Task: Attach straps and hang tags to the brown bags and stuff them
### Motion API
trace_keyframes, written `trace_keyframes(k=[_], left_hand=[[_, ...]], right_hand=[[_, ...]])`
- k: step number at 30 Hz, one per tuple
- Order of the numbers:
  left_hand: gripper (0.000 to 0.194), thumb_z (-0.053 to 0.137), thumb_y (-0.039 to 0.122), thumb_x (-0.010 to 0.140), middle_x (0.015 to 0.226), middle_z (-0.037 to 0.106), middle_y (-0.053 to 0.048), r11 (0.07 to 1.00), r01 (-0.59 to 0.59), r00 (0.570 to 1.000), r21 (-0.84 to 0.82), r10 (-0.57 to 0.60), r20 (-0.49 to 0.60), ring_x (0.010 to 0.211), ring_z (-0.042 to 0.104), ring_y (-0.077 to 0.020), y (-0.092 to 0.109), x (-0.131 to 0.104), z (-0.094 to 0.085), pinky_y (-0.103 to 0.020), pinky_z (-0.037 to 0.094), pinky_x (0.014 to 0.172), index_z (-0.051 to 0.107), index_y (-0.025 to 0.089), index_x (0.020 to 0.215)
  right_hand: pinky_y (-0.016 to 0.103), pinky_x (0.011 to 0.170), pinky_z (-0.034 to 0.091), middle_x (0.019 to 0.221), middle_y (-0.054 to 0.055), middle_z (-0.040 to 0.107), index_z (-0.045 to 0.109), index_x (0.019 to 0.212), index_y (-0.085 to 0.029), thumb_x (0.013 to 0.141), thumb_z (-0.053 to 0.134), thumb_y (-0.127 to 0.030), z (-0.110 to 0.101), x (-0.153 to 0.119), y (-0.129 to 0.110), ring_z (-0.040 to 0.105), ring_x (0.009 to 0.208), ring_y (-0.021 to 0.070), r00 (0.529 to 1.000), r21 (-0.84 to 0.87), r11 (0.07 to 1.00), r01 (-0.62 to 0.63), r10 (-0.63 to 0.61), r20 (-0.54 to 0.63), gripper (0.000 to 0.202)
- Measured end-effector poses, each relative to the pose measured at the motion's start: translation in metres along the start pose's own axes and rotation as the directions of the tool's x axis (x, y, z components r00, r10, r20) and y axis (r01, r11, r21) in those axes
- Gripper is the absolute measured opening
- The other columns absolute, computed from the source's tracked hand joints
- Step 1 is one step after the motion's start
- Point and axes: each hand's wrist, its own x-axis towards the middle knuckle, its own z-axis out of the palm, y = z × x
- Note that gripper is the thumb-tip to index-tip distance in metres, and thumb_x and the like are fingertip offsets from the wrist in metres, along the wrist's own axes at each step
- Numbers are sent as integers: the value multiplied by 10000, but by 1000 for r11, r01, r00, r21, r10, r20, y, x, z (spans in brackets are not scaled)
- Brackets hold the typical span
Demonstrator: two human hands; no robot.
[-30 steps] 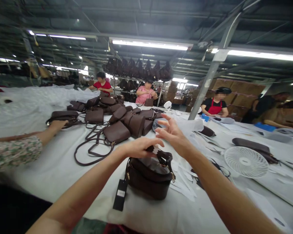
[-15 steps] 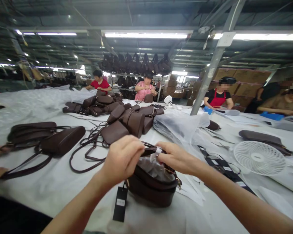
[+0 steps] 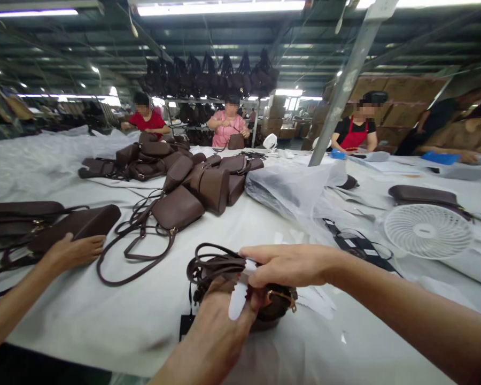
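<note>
A dark brown handbag (image 3: 270,322) stands on the white-covered table in front of me, its thin straps (image 3: 214,255) bunched over the top. A white strip with a notched edge (image 3: 237,302) sticks out between my hands. My right hand (image 3: 288,266) pinches this strip above the bag. My left hand (image 3: 220,315) is closed at the bag's near top edge, its fingertips partly hidden under the strip. Gold-coloured hardware (image 3: 282,297) shows at the bag's right end. A black hang tag (image 3: 185,325) dangles at the left, partly behind my left wrist.
Another person's hand (image 3: 76,248) touches a brown bag (image 3: 92,222) at the left. Beyond lies a heap of brown bags (image 3: 210,187), beside clear plastic wrap (image 3: 292,187). A white fan (image 3: 427,231) and black tags (image 3: 361,246) are on the right. Co-workers stand across the table.
The bag's opening, with pale lining showing, is now covered by straps and my hands. My left hand has moved down and closer to my right. The other person's hand has reached in from the left.
</note>
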Motion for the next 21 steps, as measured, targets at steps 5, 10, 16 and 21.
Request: trace_keyframes(k=[5,10,16,21], left_hand=[[318,473,119,848,918,644,-97,996,41,987,-76,-29,161,856,609,-285,-1,-2,-1,-482,482,824,555,207,1143],[423,593,499,828,846,676,-147,966,200,936,-166,-138,323,770,642,-323,-3,33,-21,-467,512,735,643,119,1008],[448,708,430,690,979,711,-166,967,98,936,-237,-8,352,909,643,-392,-9,67,-18,-485,510,817,705,115,1008],[346,677,368,785,1006,707,-143,990,93,931,-106,-48,362,939,653,-323,-3,53,-15,-425,512,863,678,124,1031]], right_hand=[[263,647,382,855,37,627,523,882,-185,779,477,-76,-4,6,9,552,778,180,976,-539,840,-58,-66,-208,157],[243,576,339,780,15,608,504,862,-202,759,485,-63,-1,8,12,551,728,173,964,-507,856,-96,-48,-263,174],[244,594,364,853,37,642,534,895,-199,763,476,-68,-1,9,29,575,758,178,959,-488,872,-44,-100,-265,195],[262,665,416,973,76,677,578,994,-174,774,464,-56,0,7,33,611,852,202,965,-530,847,-32,-113,-238,274]])
